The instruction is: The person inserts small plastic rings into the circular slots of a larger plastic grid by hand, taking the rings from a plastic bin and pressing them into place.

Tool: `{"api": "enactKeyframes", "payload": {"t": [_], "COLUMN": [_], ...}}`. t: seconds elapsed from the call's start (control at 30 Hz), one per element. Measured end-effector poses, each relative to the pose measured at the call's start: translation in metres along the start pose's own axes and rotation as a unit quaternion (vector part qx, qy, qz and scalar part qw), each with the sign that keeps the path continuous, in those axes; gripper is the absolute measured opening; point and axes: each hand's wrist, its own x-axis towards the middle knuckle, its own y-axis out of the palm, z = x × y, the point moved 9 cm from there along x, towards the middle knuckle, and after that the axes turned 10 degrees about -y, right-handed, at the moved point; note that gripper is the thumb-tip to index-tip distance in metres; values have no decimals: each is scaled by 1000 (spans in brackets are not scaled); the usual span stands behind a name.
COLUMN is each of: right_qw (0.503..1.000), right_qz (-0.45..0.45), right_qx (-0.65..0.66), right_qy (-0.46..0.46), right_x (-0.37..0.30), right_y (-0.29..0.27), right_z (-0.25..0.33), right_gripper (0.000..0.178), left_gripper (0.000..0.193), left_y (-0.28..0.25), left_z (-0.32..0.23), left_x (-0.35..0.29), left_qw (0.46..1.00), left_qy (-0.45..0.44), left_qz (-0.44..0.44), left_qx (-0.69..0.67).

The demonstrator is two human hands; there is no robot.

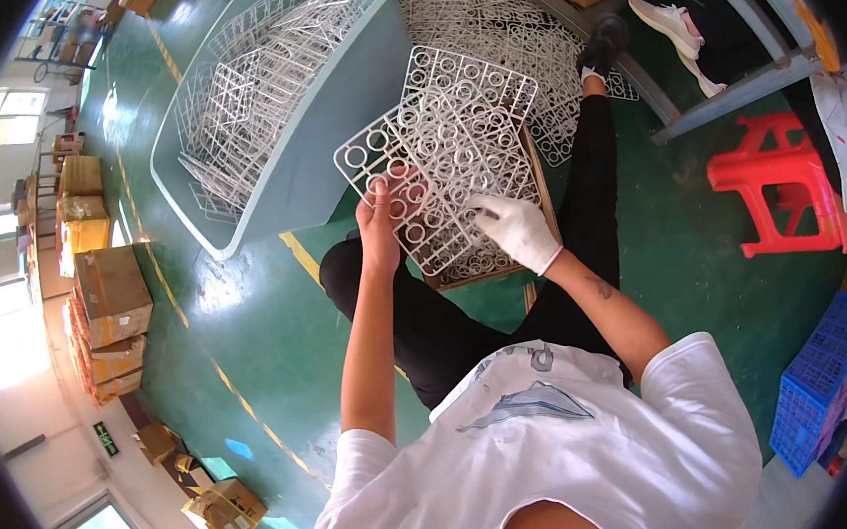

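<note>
In my bare left hand [379,226] I grip the near left edge of a white plastic lattice frame [357,152] set with small rings, my thumb on top. The frame is tilted. Over its right part, my right hand [518,234], in a white glove, has its fingers bent and pressed together among the rings; what they pinch is too small to tell. Beneath lies a shallow box [540,178] between my legs, with many loose white rings [488,261] in it. Another white ring frame [504,84] rests just beyond.
A large blue-grey tub [332,113] full of thin white lattices stands at the far left. More ring frames [556,55] are heaped ahead by my foot. To the right are a red plastic stool [779,172], a metal table leg [743,95] and a blue crate [822,372]. Cartons [112,294] line the left wall.
</note>
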Motion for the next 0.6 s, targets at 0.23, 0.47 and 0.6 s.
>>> {"api": "enactKeyframes", "payload": {"t": [0.23, 0.47, 0.6], "right_qw": [987, 835, 858], "right_qz": [40, 7, -75], "right_qx": [-157, 485, 451], "right_qy": [25, 261, 236], "right_x": [34, 4, 14], "right_y": [32, 44, 9], "right_z": [25, -20, 21], "right_gripper": [13, 24, 22], "left_gripper": [33, 27, 21], "left_y": [-11, 0, 4], "left_z": [-19, -7, 2], "left_x": [-2, 12, 13], "left_qw": [998, 994, 995], "left_qy": [41, 51, 32], "left_qz": [-28, 51, 65], "left_qx": [40, 81, 70]}}
